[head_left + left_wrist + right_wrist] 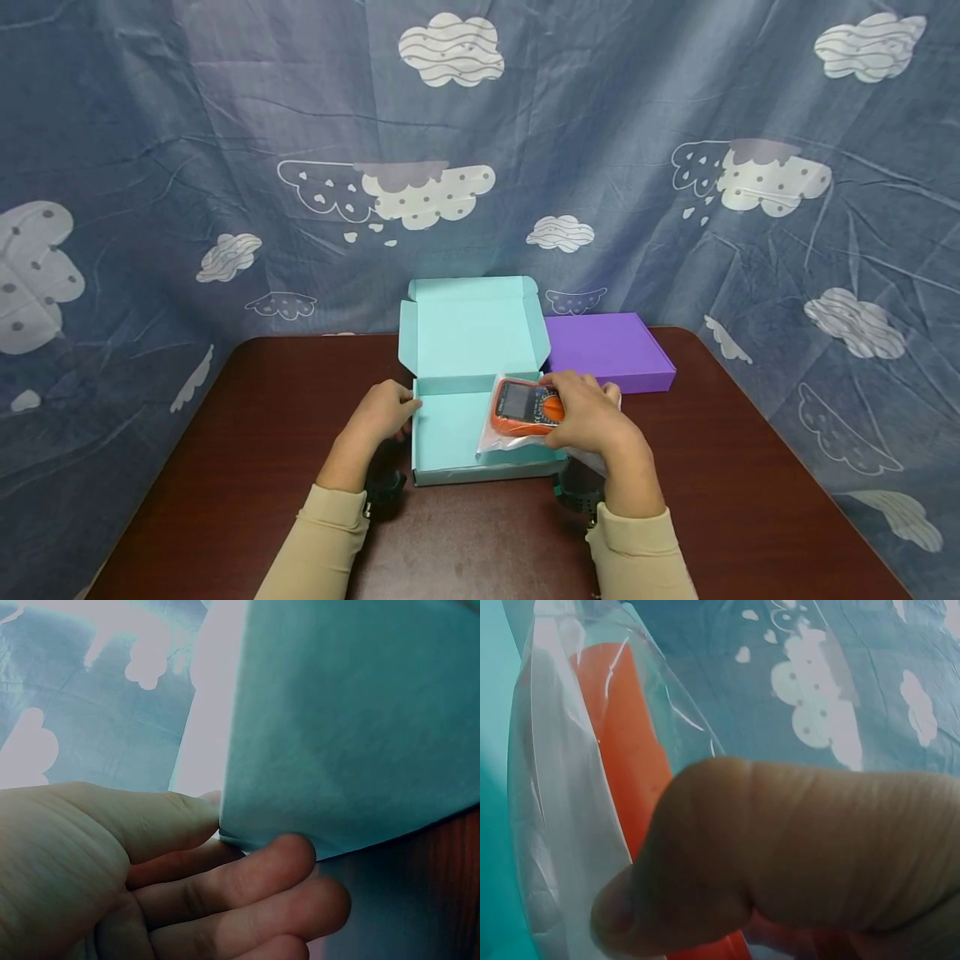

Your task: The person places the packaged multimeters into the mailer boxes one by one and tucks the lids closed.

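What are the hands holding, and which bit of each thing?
The right hand grips the bagged orange meter across the end with the dial. The left hand pinches the open turquoise box by its left side wall.

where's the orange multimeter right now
In the head view, the right hand holds the multimeter, in its plastic bag, over the right side of the open teal box.

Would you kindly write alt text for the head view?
A right hand holds an orange multimeter in a plastic bag over an open turquoise mailer box while the left hand holds its left side. A purple box sits behind at right.
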Demonstrator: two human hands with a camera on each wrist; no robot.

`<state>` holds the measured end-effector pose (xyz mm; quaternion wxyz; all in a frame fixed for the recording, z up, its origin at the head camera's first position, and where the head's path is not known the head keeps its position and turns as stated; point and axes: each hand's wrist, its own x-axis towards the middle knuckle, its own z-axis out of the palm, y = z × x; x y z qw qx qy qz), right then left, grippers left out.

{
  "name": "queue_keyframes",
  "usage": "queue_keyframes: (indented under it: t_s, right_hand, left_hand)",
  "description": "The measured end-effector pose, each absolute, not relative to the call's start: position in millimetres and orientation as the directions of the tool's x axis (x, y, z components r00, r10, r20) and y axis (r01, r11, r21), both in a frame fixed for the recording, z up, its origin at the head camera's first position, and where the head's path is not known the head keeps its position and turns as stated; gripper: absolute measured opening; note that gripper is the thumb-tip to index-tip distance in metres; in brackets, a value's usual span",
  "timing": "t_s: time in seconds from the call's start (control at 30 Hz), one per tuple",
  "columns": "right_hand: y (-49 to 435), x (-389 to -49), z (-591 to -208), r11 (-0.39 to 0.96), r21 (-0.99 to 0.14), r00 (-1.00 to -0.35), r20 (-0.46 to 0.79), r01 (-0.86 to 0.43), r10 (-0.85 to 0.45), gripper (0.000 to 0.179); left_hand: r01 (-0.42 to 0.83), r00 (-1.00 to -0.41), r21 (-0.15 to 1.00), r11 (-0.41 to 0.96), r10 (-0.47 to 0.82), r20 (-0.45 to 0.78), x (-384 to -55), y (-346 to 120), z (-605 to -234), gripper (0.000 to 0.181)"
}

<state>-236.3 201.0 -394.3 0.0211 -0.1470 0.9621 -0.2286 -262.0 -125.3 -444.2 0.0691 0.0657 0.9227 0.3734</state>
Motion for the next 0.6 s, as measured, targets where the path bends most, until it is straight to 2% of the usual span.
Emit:
queue_keyframes:
  t_s: [0.6]
  right_hand:
    - [177,-241,-406,0.882,-0.362,-0.951,0.043,-0.300,-0.306,0.083]
  left_hand:
    - [0.074,-0.983,0.698,0.712,0.170,-0.069,-263,-126,-446,0.022]
